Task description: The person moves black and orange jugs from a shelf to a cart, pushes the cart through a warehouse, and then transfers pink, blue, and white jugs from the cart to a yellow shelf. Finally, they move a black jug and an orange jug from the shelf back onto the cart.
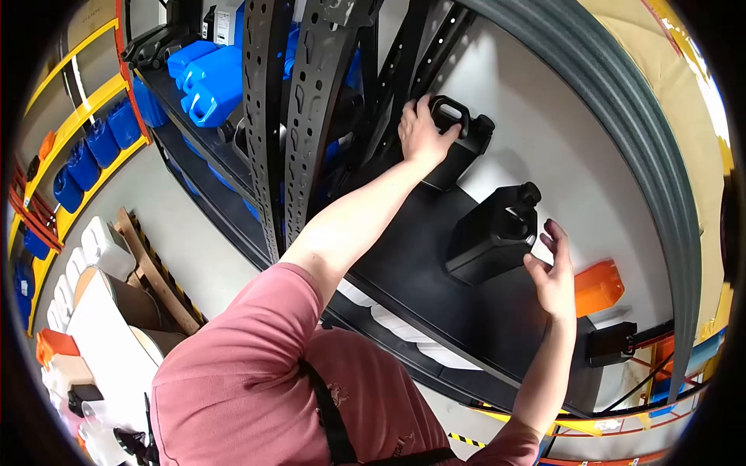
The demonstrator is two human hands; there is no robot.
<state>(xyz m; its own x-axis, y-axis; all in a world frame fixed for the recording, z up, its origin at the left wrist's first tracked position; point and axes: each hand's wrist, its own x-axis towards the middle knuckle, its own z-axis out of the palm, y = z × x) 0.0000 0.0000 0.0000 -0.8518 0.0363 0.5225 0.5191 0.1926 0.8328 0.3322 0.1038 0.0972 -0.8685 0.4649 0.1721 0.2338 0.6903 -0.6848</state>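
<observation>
- left hand (423, 136): fingers parted, thumb out to one side, set against the handle end of the far canister; whether they close round it, cannot tell.
- right hand (552, 272): fingers loosely curved and apart, nothing held between them.
- far canister (452, 161): black, opaque, angular body; looped handle on top, black screw cap at the side away from the left hand; upright.
- near canister (491, 239): same pattern, black and slightly glossy, ribbed cap, moulded handle; upright.
- placement, far canister: directly at the left fingers, beside the pale wall (559, 147).
- placement, near canister: between the two hands, just beside the right thumb; contact with the thumb, cannot tell.
- dark shelf (412, 256): flat black surface, bearing both canisters.
- orange container (598, 288): past the right hand, partly hidden by it.
- small black container (611, 344): farther along, near the shelf's end.
- perforated uprights (309, 101): dark metal, left of the far canister.
- blue canisters (214, 84): several, on shelving beyond the uprights.
</observation>
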